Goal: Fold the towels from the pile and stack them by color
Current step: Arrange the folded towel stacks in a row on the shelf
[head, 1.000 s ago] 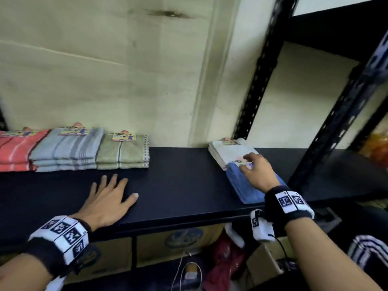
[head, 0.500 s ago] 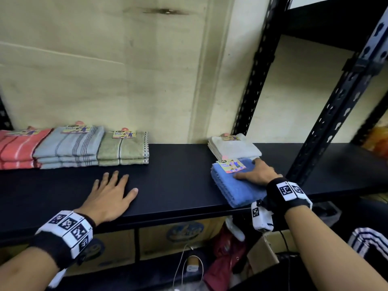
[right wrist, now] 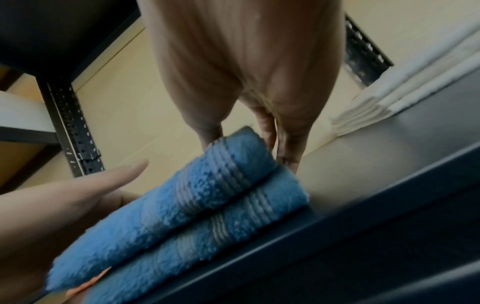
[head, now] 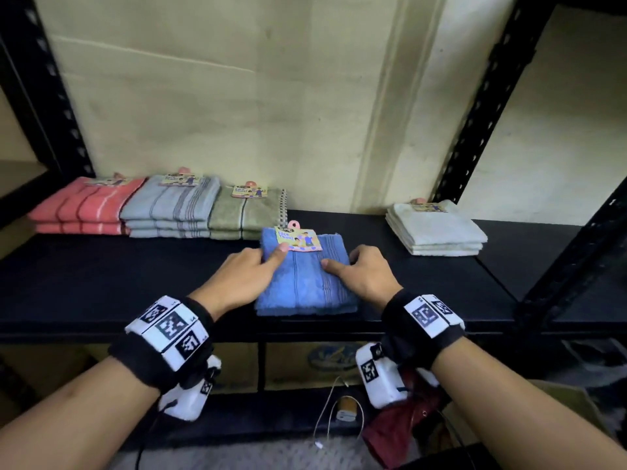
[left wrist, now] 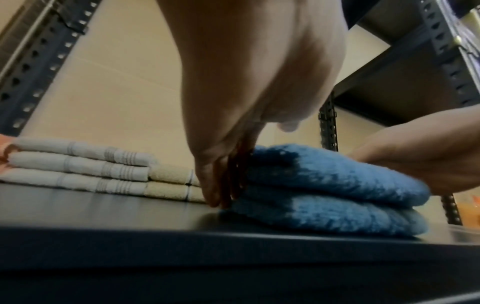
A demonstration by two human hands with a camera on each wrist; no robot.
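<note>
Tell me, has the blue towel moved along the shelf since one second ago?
Yes. The blue towel slid left, away from the white stack, toward the green stack.

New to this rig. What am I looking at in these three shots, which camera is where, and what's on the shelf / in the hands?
No robot: a person with a head camera and one camera on each wrist band. The head view looks down on a black shelf. The left hand and right hand grip the sides of a folded blue towel stack, thumbs on top. The wrist views show the same blue stack from low on either side; it has two layers. Along the wall sit red, grey and green towel stacks, with a white stack to the right.
</note>
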